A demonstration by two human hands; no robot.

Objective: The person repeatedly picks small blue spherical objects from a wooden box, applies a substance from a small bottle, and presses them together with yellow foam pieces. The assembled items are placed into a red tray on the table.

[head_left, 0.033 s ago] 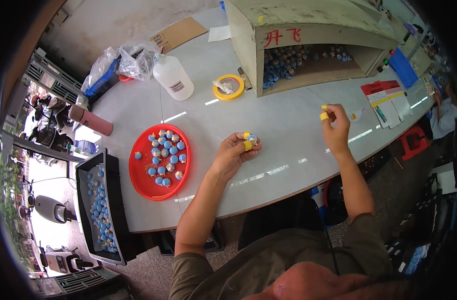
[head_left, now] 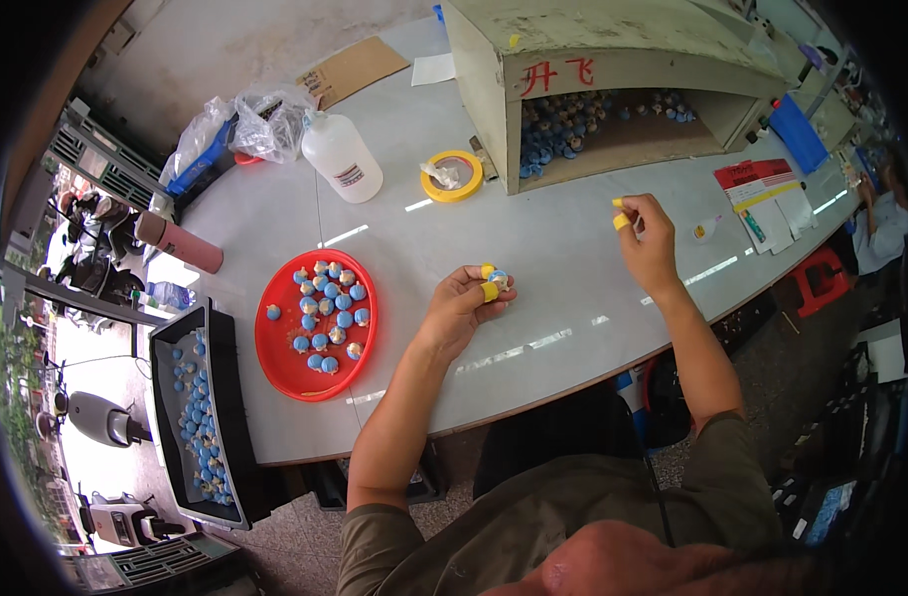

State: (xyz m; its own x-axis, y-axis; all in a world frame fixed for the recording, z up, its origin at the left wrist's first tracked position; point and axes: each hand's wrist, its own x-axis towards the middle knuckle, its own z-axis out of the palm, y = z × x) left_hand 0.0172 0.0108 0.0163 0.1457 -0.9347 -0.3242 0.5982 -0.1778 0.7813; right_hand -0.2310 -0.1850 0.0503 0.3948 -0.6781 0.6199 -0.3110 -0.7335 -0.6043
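Blue ball [head_left: 500, 278] between tips of left grip [head_left: 460, 304]

We've got a grey table [head_left: 553, 233] w/ a red tray [head_left: 281, 362] on the L, pink flask [head_left: 188, 246] behind, white bottle [head_left: 345, 164] & yellow tape [head_left: 474, 182] mid-back, big box [head_left: 479, 104] & papers [head_left: 767, 207] R, cardboard [head_left: 355, 72] at rear; far-L blue bin [head_left: 204, 165] prob. on it too.

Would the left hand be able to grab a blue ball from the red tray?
Probably not easily: the red tray looks near, but the left hand holds a blue-and-white piece.
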